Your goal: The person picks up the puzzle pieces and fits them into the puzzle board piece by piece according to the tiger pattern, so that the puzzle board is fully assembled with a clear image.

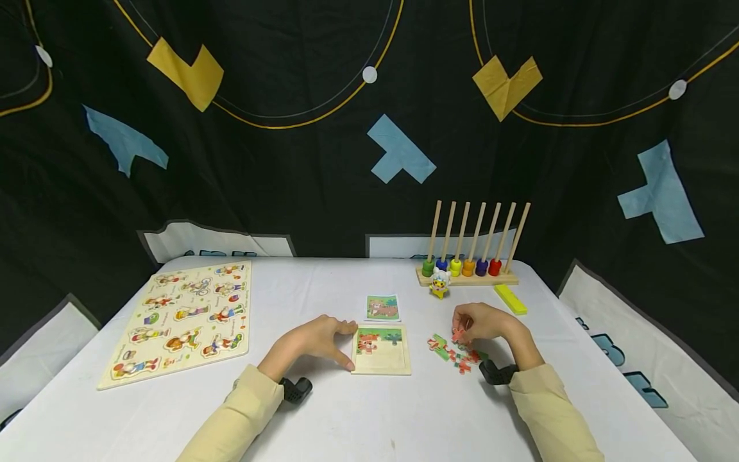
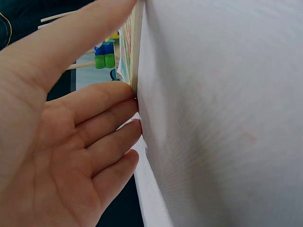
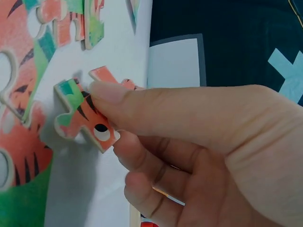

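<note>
Between the two hands: puzzle tray, far part filled

Puzzle tray (image 1: 381,364) lies flat on the white table (image 1: 404,417), just beside the left hand (image 1: 320,337). On my feed that hand has thumb and fingers spread, tips touching the tray's left edge; I judge it braces rather than grasps. Right hand (image 1: 482,321), well apart from the left, pinches one striped orange piece (image 3: 75,113) with an eye printed on it, raised near the loose pieces (image 1: 464,367).

Progress, as far as I can read it: fitted pieces (image 1: 367,345) sit along the tray's far edge and part-way down the side nearest the left hand. Bare wood shows over the rest, toward the person and toward the right hand. Left to place, I judge: the pinched piece plus the loose ones by the right hand, too jumbled for me to count. Picture card (image 1: 383,308) lies just beyond the tray; I take it for the pattern.
</note>
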Motion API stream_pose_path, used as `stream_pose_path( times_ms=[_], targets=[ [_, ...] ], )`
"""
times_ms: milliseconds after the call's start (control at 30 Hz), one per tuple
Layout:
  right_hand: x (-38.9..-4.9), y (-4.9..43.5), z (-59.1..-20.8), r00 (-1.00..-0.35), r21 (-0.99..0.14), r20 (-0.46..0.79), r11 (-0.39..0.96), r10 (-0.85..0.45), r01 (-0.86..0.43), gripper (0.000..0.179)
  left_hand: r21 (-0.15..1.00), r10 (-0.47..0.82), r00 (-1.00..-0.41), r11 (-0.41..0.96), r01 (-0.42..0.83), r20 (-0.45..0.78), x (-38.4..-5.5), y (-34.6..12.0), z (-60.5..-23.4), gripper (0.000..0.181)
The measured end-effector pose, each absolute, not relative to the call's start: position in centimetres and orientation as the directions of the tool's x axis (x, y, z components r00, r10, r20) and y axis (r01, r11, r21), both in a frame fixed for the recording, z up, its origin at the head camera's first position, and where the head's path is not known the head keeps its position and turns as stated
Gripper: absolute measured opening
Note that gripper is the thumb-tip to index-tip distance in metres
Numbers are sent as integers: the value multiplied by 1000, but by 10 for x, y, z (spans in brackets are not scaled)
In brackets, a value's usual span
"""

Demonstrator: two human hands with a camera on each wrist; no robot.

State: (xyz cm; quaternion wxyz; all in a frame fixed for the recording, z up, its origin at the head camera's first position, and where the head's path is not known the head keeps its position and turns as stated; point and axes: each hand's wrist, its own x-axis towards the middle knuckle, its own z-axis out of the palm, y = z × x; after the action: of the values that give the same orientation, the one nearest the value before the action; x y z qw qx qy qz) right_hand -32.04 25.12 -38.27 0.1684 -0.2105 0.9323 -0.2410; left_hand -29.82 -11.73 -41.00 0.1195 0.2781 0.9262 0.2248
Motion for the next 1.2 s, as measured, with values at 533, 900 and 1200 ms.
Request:
stream_pose_path(
  times_ms=[533,900,1200],
  targets=[
    [-315,245,-371,-835,-538,-138,748,-533,-389,4,487,570,-816,742,461,-95,-296,-117,-409,86],
    [-316,237,-371,-809,-612,-91,673,-580,-414,13,473,562,-821,753,458,-98,-297,-118,-409,86],
    [-315,225,-375,-759,-579,-34,632,-650,-516,15,481,567,-818,746,461,-95,-296,-117,-408,86]
  ],
)
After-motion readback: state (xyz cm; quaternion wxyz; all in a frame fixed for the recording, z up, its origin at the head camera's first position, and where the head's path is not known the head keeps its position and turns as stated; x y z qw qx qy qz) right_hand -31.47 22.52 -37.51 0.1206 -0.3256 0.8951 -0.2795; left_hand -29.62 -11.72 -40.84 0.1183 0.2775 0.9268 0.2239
